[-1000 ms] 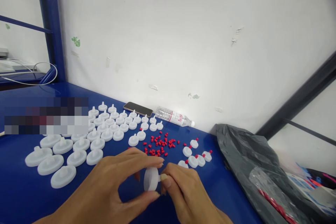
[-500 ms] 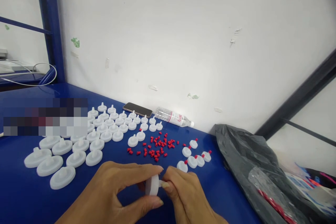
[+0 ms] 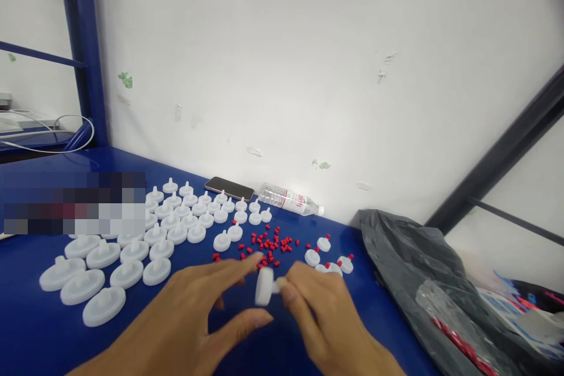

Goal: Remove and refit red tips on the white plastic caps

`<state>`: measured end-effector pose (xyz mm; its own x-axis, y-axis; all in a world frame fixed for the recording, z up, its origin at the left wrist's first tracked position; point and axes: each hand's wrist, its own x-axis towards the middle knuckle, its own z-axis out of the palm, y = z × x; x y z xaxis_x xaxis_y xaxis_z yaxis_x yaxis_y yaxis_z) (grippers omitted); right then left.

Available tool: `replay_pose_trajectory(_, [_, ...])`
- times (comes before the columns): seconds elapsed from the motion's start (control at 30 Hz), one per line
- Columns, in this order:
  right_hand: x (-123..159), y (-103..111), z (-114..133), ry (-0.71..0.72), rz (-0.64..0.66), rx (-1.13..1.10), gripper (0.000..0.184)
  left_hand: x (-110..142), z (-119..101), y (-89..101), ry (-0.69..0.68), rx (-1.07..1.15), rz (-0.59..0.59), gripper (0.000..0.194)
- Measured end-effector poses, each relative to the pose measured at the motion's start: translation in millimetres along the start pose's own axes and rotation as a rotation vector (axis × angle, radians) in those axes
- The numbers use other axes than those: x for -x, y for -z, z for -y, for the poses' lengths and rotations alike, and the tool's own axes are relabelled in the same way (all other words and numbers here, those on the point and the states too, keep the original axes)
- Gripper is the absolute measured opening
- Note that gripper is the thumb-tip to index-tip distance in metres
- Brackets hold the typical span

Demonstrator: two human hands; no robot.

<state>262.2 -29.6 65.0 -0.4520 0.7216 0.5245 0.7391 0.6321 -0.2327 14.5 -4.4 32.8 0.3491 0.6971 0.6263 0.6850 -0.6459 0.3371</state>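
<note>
A white round cap with a nozzle is tilted on its side between my hands, above the blue table. My right hand pinches it by the nozzle; its fingertips cover the nozzle's end. Around the disc, my left hand is open, thumb and forefinger spread apart and not gripping it. Behind the hands lies a scatter of small red tips. To the right stand several white caps with red tips on their nozzles, one of them a tipped cap. Many plain white caps stand at the left.
A phone and a clear plastic bottle lie along the wall at the back of the blue table. At the right, a dark plastic bag carries a clear bag of red pieces. A pixelated patch covers the far left.
My left thumb and fingers have spread away from the cap's disc. My right hand keeps hold of the nozzle and has moved slightly right and up with the cap.
</note>
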Motion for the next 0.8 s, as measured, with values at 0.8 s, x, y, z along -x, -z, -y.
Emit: replay_pose_trajectory(0.8, [-6, 45, -93, -0.62, 0.221, 0.592, 0.021, -30, 42, 0.2, -0.064, -0.397, 0.323, 0.08])
